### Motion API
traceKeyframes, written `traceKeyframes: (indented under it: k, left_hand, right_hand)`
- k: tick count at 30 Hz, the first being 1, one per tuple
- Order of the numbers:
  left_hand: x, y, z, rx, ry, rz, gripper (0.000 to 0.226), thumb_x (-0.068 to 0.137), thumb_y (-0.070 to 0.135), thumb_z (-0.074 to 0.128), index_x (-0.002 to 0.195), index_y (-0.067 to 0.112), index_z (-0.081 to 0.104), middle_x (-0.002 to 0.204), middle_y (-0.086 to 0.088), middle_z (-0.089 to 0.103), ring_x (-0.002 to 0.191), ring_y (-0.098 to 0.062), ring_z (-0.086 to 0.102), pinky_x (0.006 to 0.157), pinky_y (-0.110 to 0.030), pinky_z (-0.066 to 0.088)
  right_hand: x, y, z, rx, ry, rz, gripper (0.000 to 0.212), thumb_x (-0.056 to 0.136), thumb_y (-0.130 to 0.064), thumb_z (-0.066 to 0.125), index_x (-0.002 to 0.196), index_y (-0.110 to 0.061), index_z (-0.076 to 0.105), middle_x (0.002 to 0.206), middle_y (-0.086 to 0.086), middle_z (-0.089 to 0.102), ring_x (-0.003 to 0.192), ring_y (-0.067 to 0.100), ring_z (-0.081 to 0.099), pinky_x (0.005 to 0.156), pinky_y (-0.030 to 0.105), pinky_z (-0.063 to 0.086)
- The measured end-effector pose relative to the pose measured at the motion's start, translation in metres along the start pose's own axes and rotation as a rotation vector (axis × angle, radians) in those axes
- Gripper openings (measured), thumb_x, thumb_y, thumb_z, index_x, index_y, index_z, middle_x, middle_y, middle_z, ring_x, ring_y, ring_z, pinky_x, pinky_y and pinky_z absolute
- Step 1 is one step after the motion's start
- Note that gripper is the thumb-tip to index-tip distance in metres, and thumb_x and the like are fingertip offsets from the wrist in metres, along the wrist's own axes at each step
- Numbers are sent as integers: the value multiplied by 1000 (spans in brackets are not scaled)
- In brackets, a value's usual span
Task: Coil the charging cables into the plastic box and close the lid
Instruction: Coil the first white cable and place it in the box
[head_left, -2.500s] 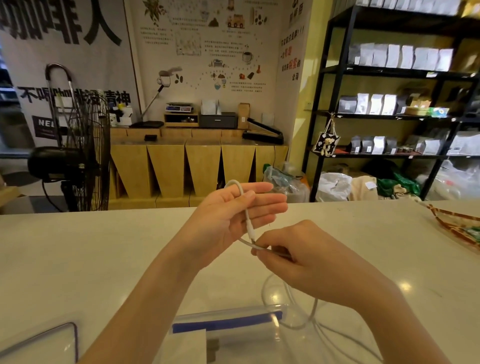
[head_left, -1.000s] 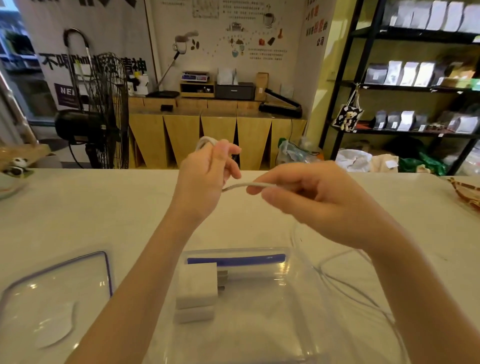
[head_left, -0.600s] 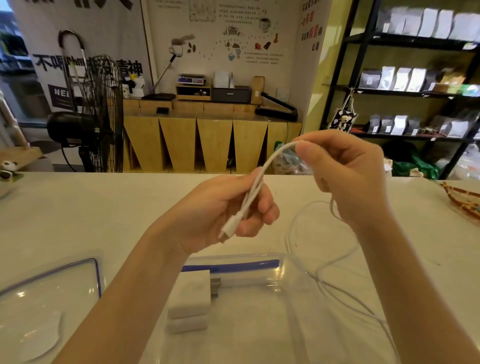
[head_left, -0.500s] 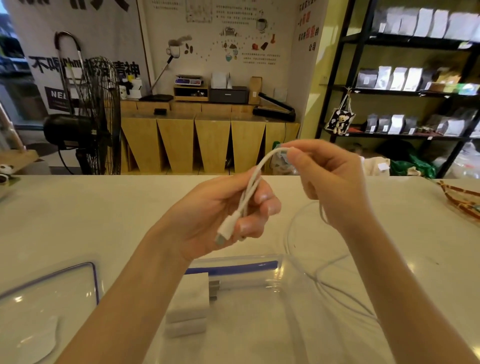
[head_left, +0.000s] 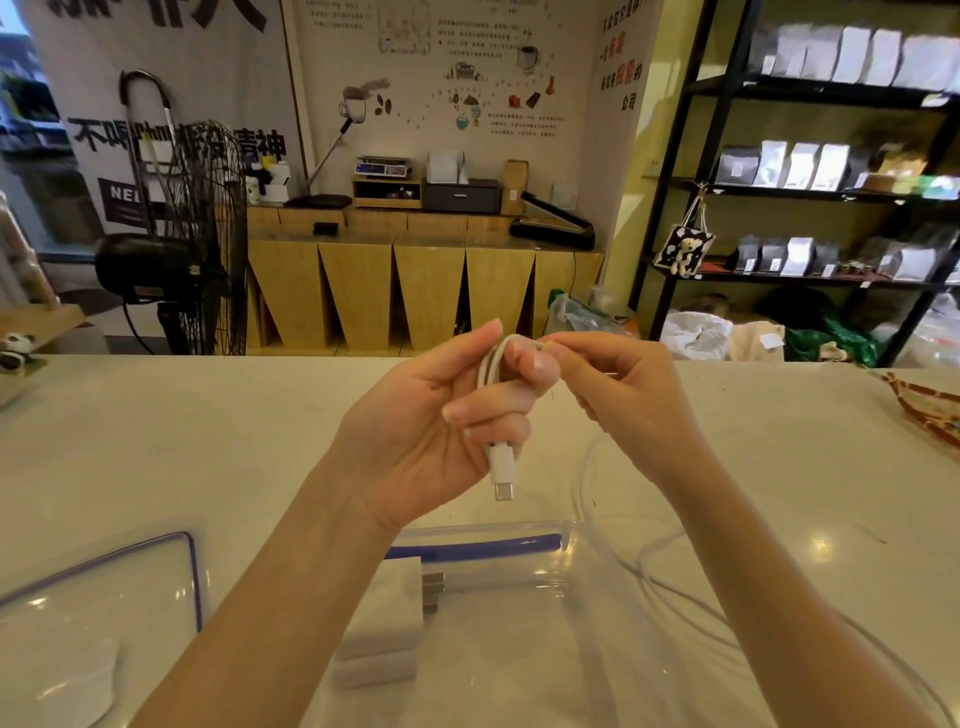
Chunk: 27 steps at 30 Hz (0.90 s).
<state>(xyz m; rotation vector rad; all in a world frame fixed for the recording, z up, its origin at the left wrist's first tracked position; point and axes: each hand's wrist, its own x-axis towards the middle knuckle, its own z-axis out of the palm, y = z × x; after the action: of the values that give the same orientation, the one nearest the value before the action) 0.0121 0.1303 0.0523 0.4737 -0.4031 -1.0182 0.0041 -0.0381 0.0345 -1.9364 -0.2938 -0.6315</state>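
Observation:
My left hand (head_left: 431, 421) is closed around a folded white charging cable (head_left: 491, 369), whose USB-C plug (head_left: 501, 470) hangs below the fingers. My right hand (head_left: 618, 389) pinches the same cable at the top of the fold, touching the left fingertips. The rest of the cable trails down in loose loops (head_left: 670, 561) over the table at the right. Below the hands stands the clear plastic box (head_left: 519, 551) with a blue strip, holding two white charger blocks (head_left: 384, 608). Its clear lid (head_left: 104, 613) with a blue rim lies flat to the left.
The white table (head_left: 182, 441) carries a patterned tray (head_left: 930, 410) at the far right edge and a small panda figure (head_left: 15, 348) at the far left. A standing fan, a wooden counter and black shelves are behind the table.
My right hand came down and left until it met my left hand, laying another fold of cable into it. The plug now hangs straight down from the left fingers.

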Motion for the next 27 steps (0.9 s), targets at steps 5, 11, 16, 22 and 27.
traceKeyframes:
  k: [5, 11, 16, 22, 27]
  left_hand:
    - [-2, 10, -7, -117, -3, 198, 29, 94, 21, 35, 80, 3, 54, 74, -9, 56, 43, -8, 38, 49, -15, 34]
    - [4, 13, -20, 145, 277, 624, 38, 96, 25, 30, 79, 7, 58, 70, -2, 62, 38, -5, 39, 43, -12, 39]
    - [7, -2, -22, 1052, 544, 733, 38, 86, 42, 33, 89, 18, 62, 51, 9, 54, 46, -1, 46, 53, -11, 45]
    - [5, -16, -14, 1396, 400, 495, 39, 81, 46, 31, 65, 28, 61, 53, 8, 54, 50, -3, 48, 51, -14, 41]
    - [0, -16, -1, 1259, 221, 187, 57, 84, 53, 25, 55, 17, 59, 56, -6, 57, 38, -6, 45, 53, -15, 46]
  right_hand:
    - [-10, -12, 8, -302, -487, 114, 27, 94, -26, 43, 116, -33, 57, 50, -10, 53, 44, -3, 47, 47, 7, 38]
    - [-29, -44, 8, -548, -708, 76, 32, 97, -30, 33, 127, -34, 40, 66, -10, 53, 62, 7, 52, 62, 28, 48]
    - [-39, -67, 2, -583, -718, -31, 25, 96, -26, 36, 117, -29, 49, 68, -22, 41, 66, -2, 46, 59, 13, 37]
    - [-32, -83, -23, -304, -499, -144, 15, 82, -41, 42, 80, -39, 57, 64, -17, 59, 57, -4, 54, 54, 7, 41]
    - [-16, -57, -34, -93, -312, -149, 21, 78, -35, 52, 85, -22, 68, 55, -17, 58, 50, 0, 51, 47, 7, 38]
